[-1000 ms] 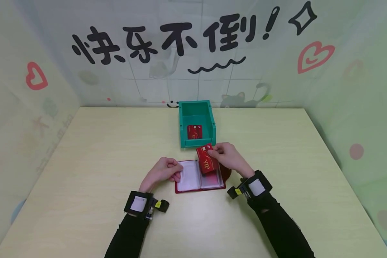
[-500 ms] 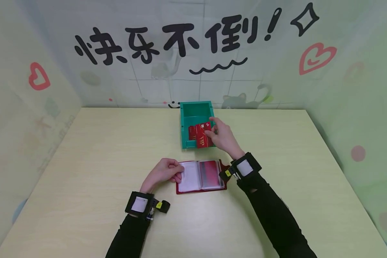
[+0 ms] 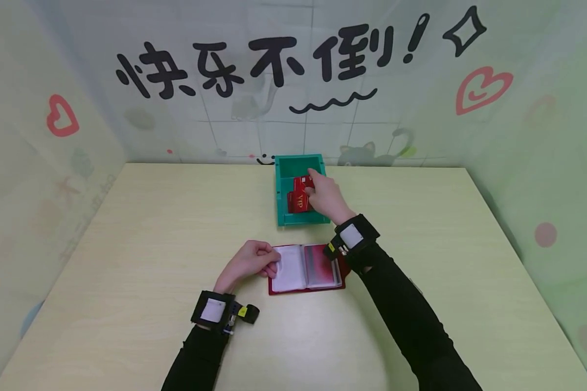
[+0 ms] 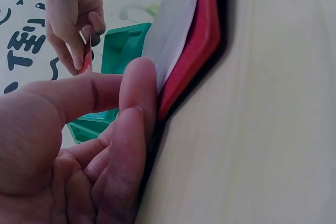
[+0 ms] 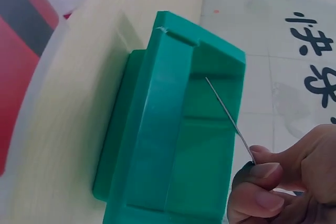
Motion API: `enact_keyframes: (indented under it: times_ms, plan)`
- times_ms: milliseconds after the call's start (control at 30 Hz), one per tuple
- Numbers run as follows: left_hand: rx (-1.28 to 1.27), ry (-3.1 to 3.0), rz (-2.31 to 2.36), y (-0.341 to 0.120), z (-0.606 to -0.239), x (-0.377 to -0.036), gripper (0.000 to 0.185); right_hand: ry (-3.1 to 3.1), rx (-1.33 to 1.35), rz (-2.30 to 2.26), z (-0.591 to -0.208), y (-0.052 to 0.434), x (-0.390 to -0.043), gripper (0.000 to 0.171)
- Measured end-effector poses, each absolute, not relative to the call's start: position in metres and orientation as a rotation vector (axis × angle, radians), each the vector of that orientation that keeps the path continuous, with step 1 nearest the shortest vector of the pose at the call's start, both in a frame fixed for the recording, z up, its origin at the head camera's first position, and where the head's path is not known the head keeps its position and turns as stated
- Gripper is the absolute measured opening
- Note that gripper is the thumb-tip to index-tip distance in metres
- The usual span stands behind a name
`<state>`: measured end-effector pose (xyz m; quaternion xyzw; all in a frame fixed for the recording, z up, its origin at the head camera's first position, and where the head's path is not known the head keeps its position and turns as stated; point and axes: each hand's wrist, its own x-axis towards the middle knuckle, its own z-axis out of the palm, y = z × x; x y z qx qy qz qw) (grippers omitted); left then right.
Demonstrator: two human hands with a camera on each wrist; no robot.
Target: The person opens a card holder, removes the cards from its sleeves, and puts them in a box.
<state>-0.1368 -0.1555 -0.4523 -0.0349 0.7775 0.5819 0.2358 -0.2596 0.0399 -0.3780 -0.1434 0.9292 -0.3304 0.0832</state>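
Over the green bin my right hand pinches a red VIP card. In the right wrist view the card appears edge-on as a thin line above the bin's inside. Another red card lies in the bin, mostly covered by the held one. My left hand grips the left edge of an open card holder with a red cover and clear sleeves. Up close in the left wrist view, fingers pinch that edge. A red card shows through the right-hand sleeve.
The pale wooden table carries the bin near its far edge, with the card holder in front of it. Behind stands a printed backdrop. My right wrist camera overlaps the holder's upper right corner in the head view.
My right hand has carried the VIP card away from above the card holder, forward into the space over the bin. The left hand stays at the holder's left edge.
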Motion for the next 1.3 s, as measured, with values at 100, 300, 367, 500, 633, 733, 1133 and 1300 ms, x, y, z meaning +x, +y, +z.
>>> enact_keyframes:
  times_ms: [100,300,367,500,633,733,1133,1300]
  plan:
    - [-0.097,2.127,1.6,-0.156,-0.453,-0.137,0.02,2.799,-0.453,-0.856,-0.381,0.033,-0.264,0.06]
    - [-0.106,2.132,1.588,-0.156,-0.454,-0.137,0.02,2.803,-0.445,-0.695,-0.382,0.02,-0.27,0.053]
    - [-0.107,2.141,1.583,-0.156,-0.455,-0.137,0.02,2.792,-0.423,-0.655,-0.383,0.016,-0.271,0.047]
    - [-0.089,2.156,1.577,-0.156,-0.454,-0.137,0.022,2.781,-0.395,-0.57,-0.388,0.011,-0.272,0.041]
    - [-0.081,2.16,1.575,-0.156,-0.454,-0.137,0.022,2.75,-0.371,-0.542,-0.393,0.007,-0.274,0.032]
    - [-0.084,2.162,1.569,-0.156,-0.454,-0.137,0.021,2.73,-0.345,-0.531,-0.396,0.006,-0.275,0.024]
    - [-0.038,2.16,1.568,-0.158,-0.455,-0.138,0.019,2.714,-0.317,-0.39,-0.4,0.0,-0.277,0.024]
    - [-0.028,2.161,1.568,-0.158,-0.455,-0.138,0.02,2.72,-0.298,-0.364,-0.404,-0.002,-0.277,0.03]
